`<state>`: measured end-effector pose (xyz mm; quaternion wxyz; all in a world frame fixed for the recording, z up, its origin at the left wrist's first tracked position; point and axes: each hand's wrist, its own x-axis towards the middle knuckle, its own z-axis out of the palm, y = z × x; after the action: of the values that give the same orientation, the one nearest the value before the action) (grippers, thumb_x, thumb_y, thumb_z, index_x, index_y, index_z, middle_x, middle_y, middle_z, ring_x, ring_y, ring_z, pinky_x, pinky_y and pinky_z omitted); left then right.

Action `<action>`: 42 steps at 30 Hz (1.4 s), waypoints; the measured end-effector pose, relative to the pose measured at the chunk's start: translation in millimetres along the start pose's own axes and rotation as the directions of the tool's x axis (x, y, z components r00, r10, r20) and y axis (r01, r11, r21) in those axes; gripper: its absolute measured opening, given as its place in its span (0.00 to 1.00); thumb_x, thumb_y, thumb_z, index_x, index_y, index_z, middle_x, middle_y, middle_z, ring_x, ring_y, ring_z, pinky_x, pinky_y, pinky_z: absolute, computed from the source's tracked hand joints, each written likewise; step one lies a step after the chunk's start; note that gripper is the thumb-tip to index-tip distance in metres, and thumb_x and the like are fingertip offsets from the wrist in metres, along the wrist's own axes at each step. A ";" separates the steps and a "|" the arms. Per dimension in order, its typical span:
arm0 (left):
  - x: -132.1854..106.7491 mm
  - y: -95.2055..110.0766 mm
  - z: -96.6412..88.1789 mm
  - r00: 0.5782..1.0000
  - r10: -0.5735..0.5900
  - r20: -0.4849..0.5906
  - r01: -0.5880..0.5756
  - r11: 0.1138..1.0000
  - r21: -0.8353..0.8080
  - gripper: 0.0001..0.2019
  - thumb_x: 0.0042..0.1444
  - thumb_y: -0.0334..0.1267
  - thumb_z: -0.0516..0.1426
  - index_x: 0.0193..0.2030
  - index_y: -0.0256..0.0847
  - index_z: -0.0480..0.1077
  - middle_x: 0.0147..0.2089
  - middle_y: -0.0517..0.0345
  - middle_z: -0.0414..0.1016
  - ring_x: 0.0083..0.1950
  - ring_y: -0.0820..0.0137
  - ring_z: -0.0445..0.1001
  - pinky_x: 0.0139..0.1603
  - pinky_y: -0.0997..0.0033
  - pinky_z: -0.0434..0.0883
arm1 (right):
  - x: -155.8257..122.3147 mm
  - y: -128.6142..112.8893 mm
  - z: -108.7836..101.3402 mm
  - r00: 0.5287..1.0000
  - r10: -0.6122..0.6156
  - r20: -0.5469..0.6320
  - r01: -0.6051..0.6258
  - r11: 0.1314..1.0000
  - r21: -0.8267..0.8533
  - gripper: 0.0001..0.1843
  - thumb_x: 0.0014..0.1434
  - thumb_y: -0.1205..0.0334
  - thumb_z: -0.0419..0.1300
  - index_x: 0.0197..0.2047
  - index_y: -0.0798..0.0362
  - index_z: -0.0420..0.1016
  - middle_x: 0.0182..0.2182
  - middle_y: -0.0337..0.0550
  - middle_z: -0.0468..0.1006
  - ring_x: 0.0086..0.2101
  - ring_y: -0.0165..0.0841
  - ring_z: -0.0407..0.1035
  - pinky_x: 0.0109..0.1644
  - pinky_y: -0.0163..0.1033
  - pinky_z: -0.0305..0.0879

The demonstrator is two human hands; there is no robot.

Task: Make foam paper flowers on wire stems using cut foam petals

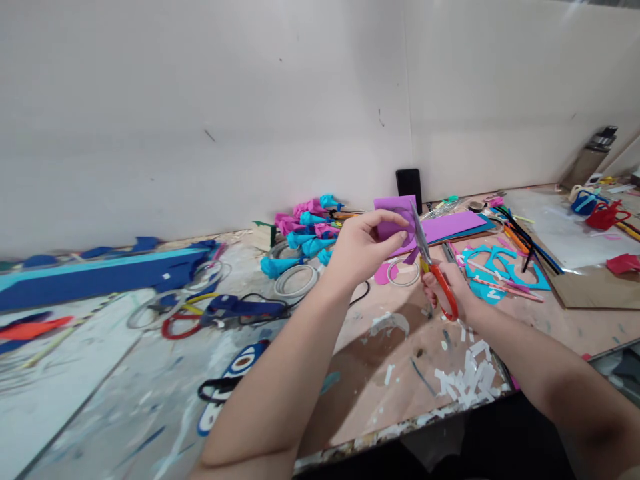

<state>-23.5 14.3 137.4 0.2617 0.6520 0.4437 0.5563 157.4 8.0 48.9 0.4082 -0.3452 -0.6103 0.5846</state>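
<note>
My left hand [364, 248] is raised above the table, its fingers pinched on a purple foam sheet [394, 215]. My right hand [449, 293] grips red-handled scissors [431, 261], whose grey blades point up into the right edge of the purple sheet. A small purple offcut hangs below the sheet by the blades.
On the worktable [380, 373] lie pink and cyan paper cones [307, 230], tape rolls [296, 280], cyan foam cut-outs [493, 267], purple and blue sheets [457, 225], white paper scraps [467, 380], a blue glue gun [235, 308], a black phone [409, 188] against the wall, and a steel bottle [593, 157] far right.
</note>
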 end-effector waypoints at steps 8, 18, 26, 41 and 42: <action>-1.5 8.7 -1.9 1.000 -0.020 -0.002 0.020 1.000 0.020 0.06 0.49 0.32 0.64 0.35 0.41 0.80 0.36 0.58 0.83 0.32 0.72 0.76 0.34 0.73 0.73 | 5.8 13.9 -5.0 1.000 0.011 -0.002 -0.011 0.999 -0.036 0.25 0.56 0.38 0.67 0.34 0.49 0.62 0.17 0.27 0.60 0.14 0.24 0.57 0.15 0.30 0.57; -3.3 -2.4 11.2 0.992 -0.006 -0.129 0.010 1.000 0.029 0.07 0.52 0.40 0.65 0.36 0.41 0.79 0.37 0.56 0.83 0.37 0.69 0.76 0.38 0.71 0.73 | 8.7 12.2 -8.7 0.994 -0.102 0.036 0.106 0.985 -0.138 0.25 0.58 0.37 0.64 0.34 0.49 0.61 0.21 0.29 0.59 0.19 0.25 0.56 0.20 0.31 0.55; -2.9 0.1 6.0 0.998 -0.008 -0.057 0.013 0.997 0.075 0.07 0.51 0.39 0.65 0.36 0.41 0.79 0.37 0.56 0.83 0.39 0.68 0.78 0.41 0.70 0.74 | 6.2 -0.1 -11.7 0.991 -0.122 0.055 0.131 0.964 -0.230 0.31 0.55 0.29 0.61 0.35 0.50 0.62 0.24 0.32 0.61 0.24 0.28 0.59 0.26 0.35 0.59; -4.7 8.4 4.9 0.998 -0.010 0.054 0.000 0.984 0.176 0.06 0.52 0.37 0.62 0.36 0.40 0.79 0.35 0.59 0.83 0.34 0.70 0.76 0.36 0.72 0.72 | 13.0 5.0 -21.2 0.966 -0.166 0.198 0.194 0.973 -0.126 0.40 0.47 0.23 0.65 0.42 0.52 0.67 0.33 0.39 0.67 0.32 0.32 0.64 0.38 0.40 0.68; -4.8 8.6 4.6 0.998 -0.005 0.058 -0.006 0.983 0.185 0.06 0.52 0.36 0.62 0.36 0.40 0.79 0.35 0.59 0.83 0.34 0.70 0.76 0.36 0.72 0.71 | 13.4 5.8 -22.0 0.962 -0.172 0.210 0.200 0.973 -0.119 0.40 0.47 0.22 0.64 0.42 0.51 0.67 0.33 0.39 0.67 0.32 0.32 0.64 0.39 0.41 0.68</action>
<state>-16.5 6.8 141.1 0.2127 0.6896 0.4853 0.4935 171.2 30.1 44.1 0.3733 -0.2538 -0.7170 0.5311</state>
